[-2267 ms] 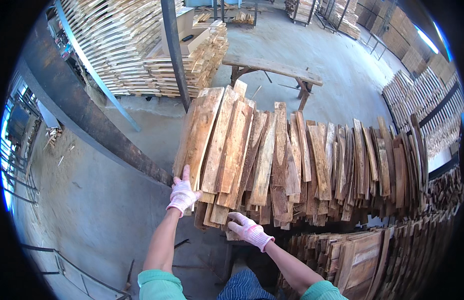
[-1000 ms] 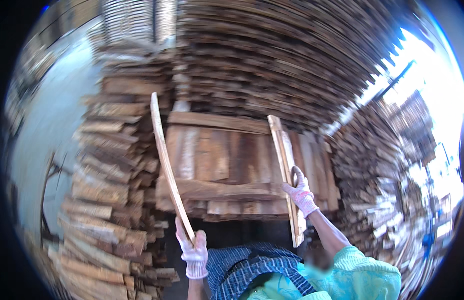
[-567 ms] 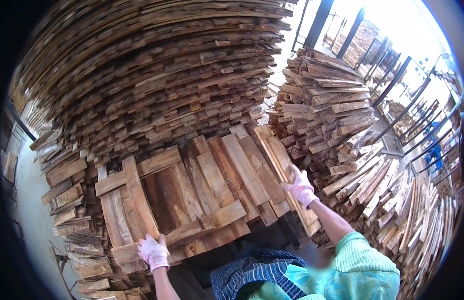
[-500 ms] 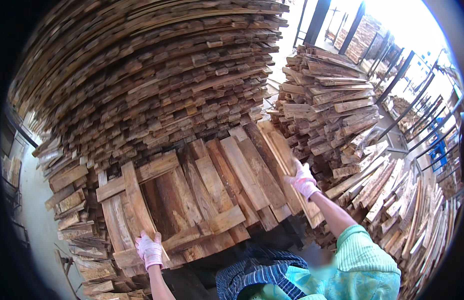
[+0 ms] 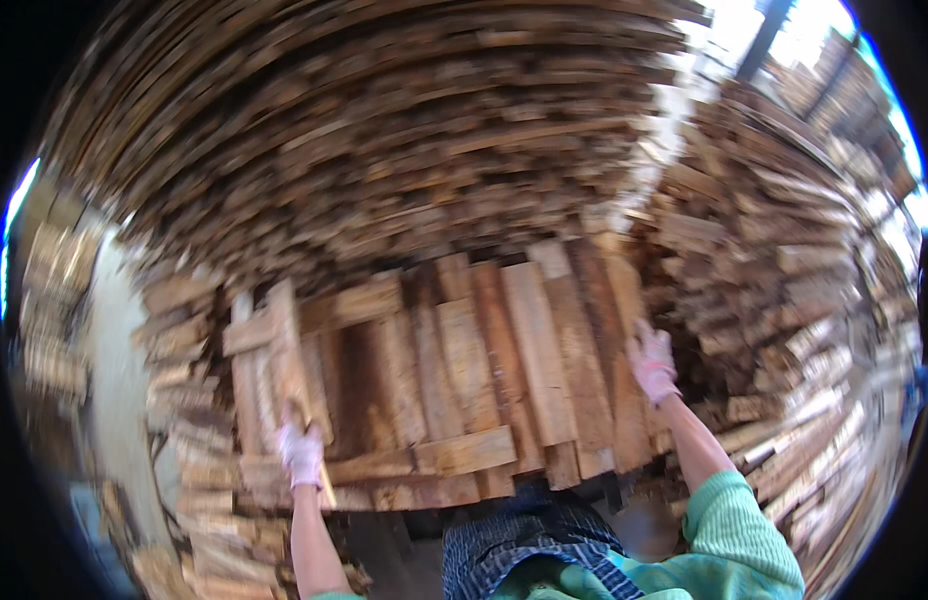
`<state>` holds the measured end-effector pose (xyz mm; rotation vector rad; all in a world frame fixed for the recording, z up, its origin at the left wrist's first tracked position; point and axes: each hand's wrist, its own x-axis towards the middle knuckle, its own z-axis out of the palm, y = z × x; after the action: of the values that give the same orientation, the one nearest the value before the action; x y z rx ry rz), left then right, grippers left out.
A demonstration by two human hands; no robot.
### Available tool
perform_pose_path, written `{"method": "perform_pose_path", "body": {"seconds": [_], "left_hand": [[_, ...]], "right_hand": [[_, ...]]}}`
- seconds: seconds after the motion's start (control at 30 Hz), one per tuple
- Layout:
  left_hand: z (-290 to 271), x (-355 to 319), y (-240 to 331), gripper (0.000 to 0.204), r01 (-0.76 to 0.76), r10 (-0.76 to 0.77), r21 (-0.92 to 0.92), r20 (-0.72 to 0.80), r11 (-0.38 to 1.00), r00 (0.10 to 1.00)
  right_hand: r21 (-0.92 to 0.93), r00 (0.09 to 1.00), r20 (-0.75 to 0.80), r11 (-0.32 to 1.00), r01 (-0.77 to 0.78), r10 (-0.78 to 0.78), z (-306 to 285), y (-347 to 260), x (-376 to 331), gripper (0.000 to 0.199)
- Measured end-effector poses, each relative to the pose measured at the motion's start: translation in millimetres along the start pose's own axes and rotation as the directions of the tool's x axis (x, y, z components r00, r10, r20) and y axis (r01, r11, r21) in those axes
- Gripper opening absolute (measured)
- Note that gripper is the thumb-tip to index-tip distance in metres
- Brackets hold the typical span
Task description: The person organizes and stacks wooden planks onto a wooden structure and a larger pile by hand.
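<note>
Planks lowered flat onto the low stack

The two planks held upright on edge a second earlier had been laid down among the boards of the low stack. The left hand was kept on the near end of the left plank at the stack's left side. The right hand was moved up along the stack's right edge and was rested flat on the right plank. The view was blurred by head motion.
</note>
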<state>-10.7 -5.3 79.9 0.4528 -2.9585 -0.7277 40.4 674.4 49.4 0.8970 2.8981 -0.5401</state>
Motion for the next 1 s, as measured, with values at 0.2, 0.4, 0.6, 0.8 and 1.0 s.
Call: {"method": "perform_pose_path", "body": {"seconds": [0.2, 0.4, 0.6, 0.8, 1.0], "left_hand": [[-2, 6, 12, 0.085, 0.113, -0.104, 0.295, -0.046, 0.949, 0.994], [-18, 12, 54, 0.086, 0.244, -0.339, 0.436, 0.154, 0.866, 0.928], [-53, -14, 40, 0.075, 0.3, -0.332, 0.219, 0.128, 0.928, 0.934], [-55, -63, -100, 0.054, -0.101, -0.165, -0.676, -0.317, 0.73, 0.934], [-171, -254, -325, 0.048, 0.55, -0.538, -0.123, -0.461, 0.826, 0.705]], "right_hand": [[-0.163, 0.992, -0.124, 0.986, 0.018, -0.038, 41, 9, 9, 0.051], [-0.223, 0.985, -0.108, 0.969, 0.11, -0.137, 28, 23, 10, 0.048], [-0.423, 0.915, 0.124, 0.814, 0.399, -0.384, -4, -142, -43, 0.054], [0.429, 0.178, -0.027, 0.15, 0.891, -0.984, 69, -393, -289, 0.036], [0.635, -0.357, 0.43, -0.003, 0.773, -0.829, 191, -530, -514, 0.033]]}}
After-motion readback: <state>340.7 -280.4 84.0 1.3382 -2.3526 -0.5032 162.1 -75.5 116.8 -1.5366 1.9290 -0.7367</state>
